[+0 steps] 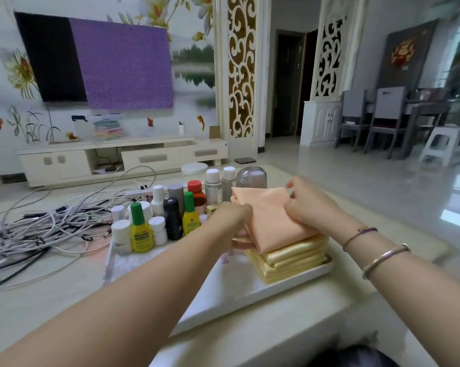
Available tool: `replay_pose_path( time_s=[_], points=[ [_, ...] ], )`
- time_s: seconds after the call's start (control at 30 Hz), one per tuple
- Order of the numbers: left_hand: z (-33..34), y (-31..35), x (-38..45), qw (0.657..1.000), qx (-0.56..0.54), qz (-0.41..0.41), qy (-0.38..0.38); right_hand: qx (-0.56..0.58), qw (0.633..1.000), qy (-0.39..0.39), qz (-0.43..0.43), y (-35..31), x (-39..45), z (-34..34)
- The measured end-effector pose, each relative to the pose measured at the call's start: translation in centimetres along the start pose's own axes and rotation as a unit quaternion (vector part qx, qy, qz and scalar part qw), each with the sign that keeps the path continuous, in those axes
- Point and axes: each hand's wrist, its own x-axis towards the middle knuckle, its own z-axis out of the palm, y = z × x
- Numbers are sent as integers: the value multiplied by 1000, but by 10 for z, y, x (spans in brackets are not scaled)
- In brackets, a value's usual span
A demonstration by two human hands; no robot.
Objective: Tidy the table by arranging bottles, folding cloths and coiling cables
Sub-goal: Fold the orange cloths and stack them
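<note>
A folded peach cloth (268, 215) lies tilted on a stack of folded yellow cloths (289, 258), which sits at the right end of a white tray (223, 295). My left hand (232, 217) grips the peach cloth's left edge. My right hand (309, 205) pinches its upper right part. Several bottles (170, 213) stand grouped on the tray's far left half, among them two yellow ones with green caps. A tangle of white and black cables (38, 229) sprawls over the table to the left.
A clear domed container (251, 177) and a white round lid (194, 168) stand behind the bottles. The table's right edge drops to a glossy tiled floor. A TV cabinet lines the far wall; chairs and a stool stand at the far right.
</note>
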Motion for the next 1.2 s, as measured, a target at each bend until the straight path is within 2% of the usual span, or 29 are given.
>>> replay_pose_path(
  time_s=[0.07, 0.13, 0.2, 0.3, 0.4, 0.5, 0.63, 0.73, 0.87, 1.07, 1.13, 1.2],
  points=[
    [-3, -2, 0, 1000, -6, 4, -5, -83, 992, 59, -76, -8, -9, 1],
    [-5, -6, -1, 1000, -14, 13, -15, -80, 982, 66, -160, -20, -19, 0],
    [-8, -10, -3, 999, -27, 22, -28, -76, 978, -4, -196, -27, -24, 6],
    [-11, -15, -6, 998, -37, 16, -41, -111, 973, -118, -164, -26, -29, 23],
    [-17, -20, -11, 999, -24, 6, -36, -148, 966, -158, -139, -18, -34, 36],
    [-30, -20, -18, 1000, -3, 16, -26, -144, 970, -128, -146, -22, -37, 31],
    [-67, -18, -34, 999, 12, 33, -5, -72, 977, -19, -198, -58, -49, 11],
    [-108, -25, -49, 998, 22, 47, 27, -20, 969, -4, -248, -103, -69, 7],
    [-175, -41, -79, 994, 36, 56, 88, 7, 947, -6, -323, -168, -94, 20],
    [-312, -96, -158, 961, 64, 50, 265, 57, 893, -82, -439, -303, -141, 86],
    [-356, -122, -184, 924, 148, 66, 345, 64, 876, -102, -467, -342, -157, 114],
    [-395, -147, -212, 859, 295, 73, 411, 74, 861, -138, -484, -376, -174, 139]
  ],
)
